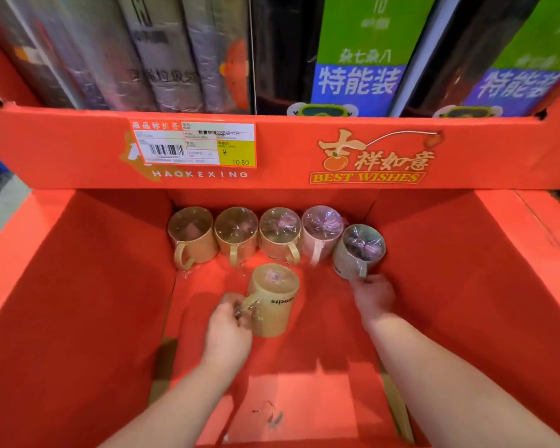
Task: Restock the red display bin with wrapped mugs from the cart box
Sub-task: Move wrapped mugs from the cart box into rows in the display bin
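L hand (228, 321): fingers curled round the handle of a tan mug (274, 300), gripping it, w/ film wrap bunched at the handle. The mug is upright and wrapped, w/ a small sticker on the top film, black lettering on its side and the handle toward 8 o'clock. It's near the centre of the red bin (78, 286) floor; can't tell if its base touches down.

R hand (374, 294): fingertips pinch the handle end of a grey mug (359, 250), which is at 1 o'clock from the tan mug. It's wrapped, handle toward 6 o'clock, and sits close against the pink mug (322, 232).

Along the back wall at 12 o'clock are three more tan mugs (236, 234) side by side, then the pink one. All are wrapped, w/ handles toward approx. 6 o'clock.

Both forearms are bare and come in from 6 o'clock. A scrap of film (270, 415) lies on the bin floor at 6 o'clock.

Above the bin at 12 o'clock is a red shelf front w/ a price tag (193, 143) reading 10.50. Grey packs (162, 53) stand over it at 11 o'clock and green-blue packs (359, 59) at 1 o'clock.
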